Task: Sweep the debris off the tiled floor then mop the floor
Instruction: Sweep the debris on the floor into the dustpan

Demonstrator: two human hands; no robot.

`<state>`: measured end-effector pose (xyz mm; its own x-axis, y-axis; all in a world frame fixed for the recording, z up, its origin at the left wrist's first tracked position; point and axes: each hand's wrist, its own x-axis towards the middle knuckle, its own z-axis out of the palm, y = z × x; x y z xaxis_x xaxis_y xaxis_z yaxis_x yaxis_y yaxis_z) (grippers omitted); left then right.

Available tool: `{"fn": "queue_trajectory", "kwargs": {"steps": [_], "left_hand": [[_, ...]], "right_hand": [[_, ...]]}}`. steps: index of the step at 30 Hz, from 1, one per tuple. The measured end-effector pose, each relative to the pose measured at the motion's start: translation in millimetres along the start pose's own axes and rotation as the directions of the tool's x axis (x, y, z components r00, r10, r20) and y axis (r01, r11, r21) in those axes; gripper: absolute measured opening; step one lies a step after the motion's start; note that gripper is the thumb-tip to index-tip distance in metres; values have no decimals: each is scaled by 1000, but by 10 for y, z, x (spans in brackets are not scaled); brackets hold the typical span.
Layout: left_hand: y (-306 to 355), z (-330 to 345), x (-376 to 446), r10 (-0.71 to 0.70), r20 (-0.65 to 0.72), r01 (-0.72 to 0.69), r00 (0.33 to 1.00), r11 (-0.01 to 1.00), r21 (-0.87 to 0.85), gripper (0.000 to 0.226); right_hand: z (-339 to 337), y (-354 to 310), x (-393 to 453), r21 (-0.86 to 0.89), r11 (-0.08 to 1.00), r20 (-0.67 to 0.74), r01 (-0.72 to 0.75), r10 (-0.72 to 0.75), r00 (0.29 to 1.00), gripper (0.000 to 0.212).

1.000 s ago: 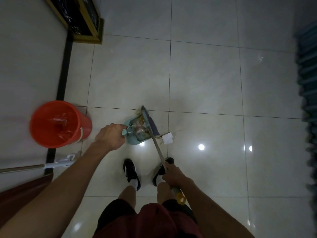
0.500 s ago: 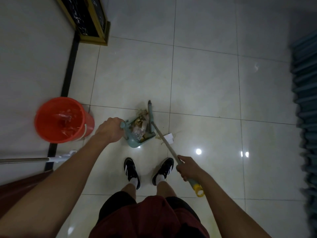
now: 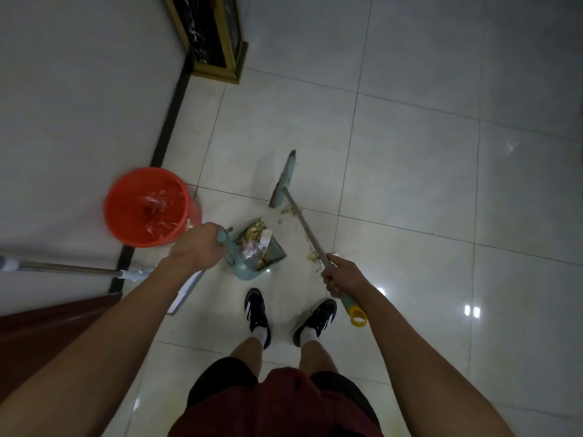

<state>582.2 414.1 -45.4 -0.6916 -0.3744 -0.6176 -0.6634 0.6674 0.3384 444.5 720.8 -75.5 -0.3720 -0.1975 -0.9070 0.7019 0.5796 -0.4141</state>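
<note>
A teal dustpan [image 3: 252,270] holding scraps and a white paper piece sits on the pale tiled floor [image 3: 410,184] in front of my feet. My left hand [image 3: 197,246] grips its handle. My right hand [image 3: 339,274] grips the metal shaft of a teal broom, near its yellow end cap [image 3: 359,320]. The broom head [image 3: 284,179] lies on the floor beyond and to the right of the dustpan, apart from it. Loose debris [image 3: 291,212] is scattered between broom head and dustpan, with more debris beside the shaft.
An orange bucket [image 3: 148,206] with water stands left of the dustpan by the wall. A flat mop [image 3: 75,269] leans along the left wall, its head partly behind my left arm. A gold-framed cabinet corner [image 3: 217,58] is at the far top. My black shoes [image 3: 257,313] stand just behind the dustpan.
The broom head has swung away from the dustpan, up and to the right. The dustpan stays on the floor in my left hand; the white paper now lies inside it.
</note>
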Motion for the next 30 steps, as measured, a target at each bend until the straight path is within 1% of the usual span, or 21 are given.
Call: {"fn": "queue_trajectory", "kwargs": {"steps": [4,6,7,8,11,12,14,15,17,20,24,27,30], "left_hand": [[-186,-41,-16,17,-7,-17,1000,999,29,12],[-257,-46,-2,34,-19,-33,999,999,36,8],[-282,-47,10,44,-23,-44,999,999,33,7],[-294,-55,18,50,-23,-49,998,998,31,7],[-303,-82,58,60,-10,-59,998,998,36,6],[-290,-97,70,70,-4,-70,998,997,39,6],[-255,-129,95,85,4,-85,996,995,58,8],[-230,-146,105,83,9,-84,996,994,68,9],[-181,-171,133,74,29,-76,997,995,72,12],[-108,-175,172,68,49,-72,996,994,76,11],[43,-199,224,129,62,-136,990,983,123,5],[194,-208,284,153,86,-167,984,970,178,10],[375,-162,333,184,129,-213,974,940,268,17]], "right_hand": [[336,-155,316,95,995,51,-35,31,998,54],[474,-174,430,132,990,63,-52,44,997,44],[521,-168,461,115,992,62,-57,50,997,35],[553,-146,482,66,996,52,-56,52,997,28],[574,-29,517,-207,978,4,-27,28,1000,17],[564,8,511,-305,952,-10,-20,18,1000,16],[524,95,511,-499,866,-36,-2,-18,999,12],[498,145,511,-565,825,-43,4,-34,999,10],[436,244,472,-611,791,-64,-9,-37,997,8],[339,384,386,-556,829,-95,-57,5,995,10],[169,614,267,-452,883,-148,-127,66,987,12],[22,740,116,-368,915,-191,-165,99,977,12],[-147,876,5,-252,938,-220,-237,183,958,16]]}}
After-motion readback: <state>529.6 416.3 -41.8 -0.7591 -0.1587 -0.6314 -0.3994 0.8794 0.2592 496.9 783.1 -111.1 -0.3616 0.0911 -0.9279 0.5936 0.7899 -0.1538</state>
